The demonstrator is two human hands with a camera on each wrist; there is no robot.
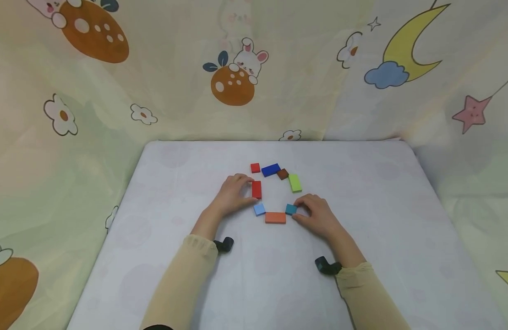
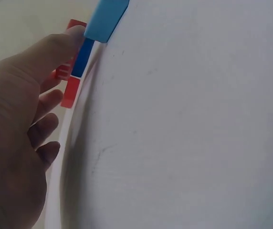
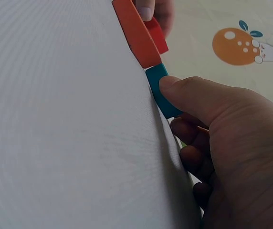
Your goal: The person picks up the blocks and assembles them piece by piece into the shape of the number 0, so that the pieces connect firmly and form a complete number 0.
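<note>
Coloured blocks form a loose ring on the white table. My left hand (image 1: 232, 195) holds the upright-lying red rectangular block (image 1: 256, 189) at the ring's left side, thumb at its near end and fingers at its far end. On the right, my right hand (image 1: 317, 214) pinches a small teal block (image 1: 291, 209) between thumb and fingers. That block meets the right end of an orange block (image 1: 275, 218), also seen in the right wrist view. A light blue block (image 1: 259, 210) touches the orange one's left corner, just below my left thumb.
Along the ring's far side lie a small red block (image 1: 255, 168), a dark blue block (image 1: 270, 170), a brown block (image 1: 282, 174) and a lime green block (image 1: 295, 183). A patterned cloth (image 1: 175, 91) hangs behind the white table (image 1: 361, 183) and at both sides.
</note>
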